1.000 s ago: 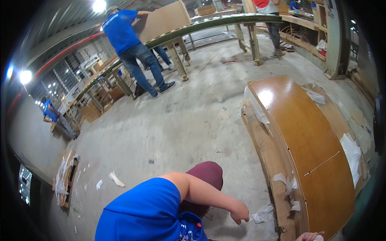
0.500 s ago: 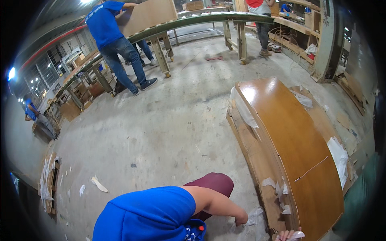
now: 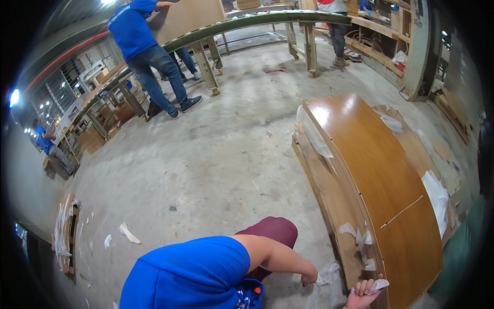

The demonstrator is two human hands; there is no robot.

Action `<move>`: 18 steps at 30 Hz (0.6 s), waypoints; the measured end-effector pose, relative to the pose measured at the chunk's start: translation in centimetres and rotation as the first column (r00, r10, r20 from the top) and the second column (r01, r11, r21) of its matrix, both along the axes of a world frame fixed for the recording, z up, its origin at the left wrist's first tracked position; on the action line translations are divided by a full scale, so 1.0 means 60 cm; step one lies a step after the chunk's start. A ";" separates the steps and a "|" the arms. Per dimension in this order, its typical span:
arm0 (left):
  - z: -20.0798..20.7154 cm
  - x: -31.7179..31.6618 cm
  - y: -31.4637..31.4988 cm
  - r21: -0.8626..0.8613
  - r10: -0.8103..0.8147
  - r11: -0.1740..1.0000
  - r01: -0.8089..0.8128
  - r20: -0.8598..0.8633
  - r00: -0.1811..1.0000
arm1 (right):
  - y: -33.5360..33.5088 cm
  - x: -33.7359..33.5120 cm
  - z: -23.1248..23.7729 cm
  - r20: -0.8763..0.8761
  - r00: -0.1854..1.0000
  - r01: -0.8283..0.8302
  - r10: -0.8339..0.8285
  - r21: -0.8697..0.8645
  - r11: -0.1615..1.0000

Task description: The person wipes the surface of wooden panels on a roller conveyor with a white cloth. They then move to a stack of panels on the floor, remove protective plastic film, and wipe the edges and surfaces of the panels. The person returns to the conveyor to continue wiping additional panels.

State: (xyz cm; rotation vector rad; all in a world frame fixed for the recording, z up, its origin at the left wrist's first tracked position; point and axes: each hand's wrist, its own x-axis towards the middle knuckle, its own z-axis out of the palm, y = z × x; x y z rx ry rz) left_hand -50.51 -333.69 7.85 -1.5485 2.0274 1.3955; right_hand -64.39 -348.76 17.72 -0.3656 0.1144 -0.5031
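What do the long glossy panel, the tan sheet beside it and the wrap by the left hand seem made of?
Panel: seemingly wood or veneer, varnished look, bright highlights.
Sheet: probably cardboard, matte, plain tan surface.
Wrap: likely thin plastic film, translucent and crumpled.

At five o'clock, the translucent plastic film (image 3: 329, 274) lies crumpled on the floor (image 3: 221, 175), just beside the left grip (image 3: 310, 277)! Between four and five, the whitish scrap (image 3: 380, 286), wrinkled, pokes out of the right grip (image 3: 360, 294). And sweeping from two round past four, the wooden piece (image 3: 383, 180), glossy amber-brown, broad face up!
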 end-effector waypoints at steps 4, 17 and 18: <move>-0.020 -0.007 0.004 0.095 0.034 0.995 -0.033 -0.006 0.999 | -0.005 -0.022 0.004 0.065 0.991 0.116 -0.120 0.060 0.991; -0.047 -0.012 -0.004 0.085 0.032 0.996 -0.030 -0.029 0.999 | -0.055 -0.116 0.038 -0.119 0.847 0.531 -0.518 0.183 0.827; -0.047 -0.013 -0.006 0.084 0.029 0.996 -0.027 -0.022 0.999 | -0.057 -0.119 0.041 -0.146 0.825 0.565 -0.547 0.168 0.808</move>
